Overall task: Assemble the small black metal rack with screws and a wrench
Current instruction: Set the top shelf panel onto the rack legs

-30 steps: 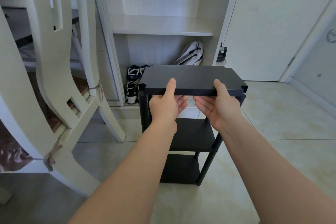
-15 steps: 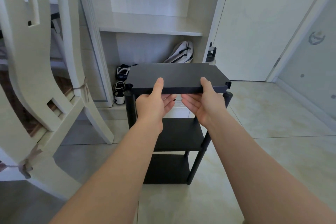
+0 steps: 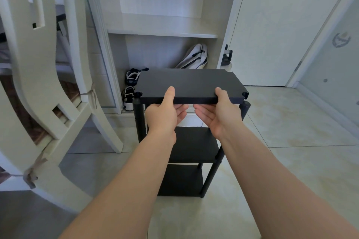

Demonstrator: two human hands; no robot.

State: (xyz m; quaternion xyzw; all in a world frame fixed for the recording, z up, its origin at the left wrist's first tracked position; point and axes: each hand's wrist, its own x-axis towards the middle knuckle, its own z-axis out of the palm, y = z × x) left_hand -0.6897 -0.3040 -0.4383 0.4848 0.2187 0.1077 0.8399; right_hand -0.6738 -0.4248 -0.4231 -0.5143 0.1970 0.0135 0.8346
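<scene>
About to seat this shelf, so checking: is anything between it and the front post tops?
Nothing visible. The shelf, held by the left hand and right hand, hangs just above the left post and right post. The rear posts are hidden under it.

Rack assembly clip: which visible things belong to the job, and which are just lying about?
Job:
top shelf panel, gripped by left hand and right hand
black rack beneath it
no screws or wrench in view

Lying about:
white chair
shoes
white bag
door
</scene>
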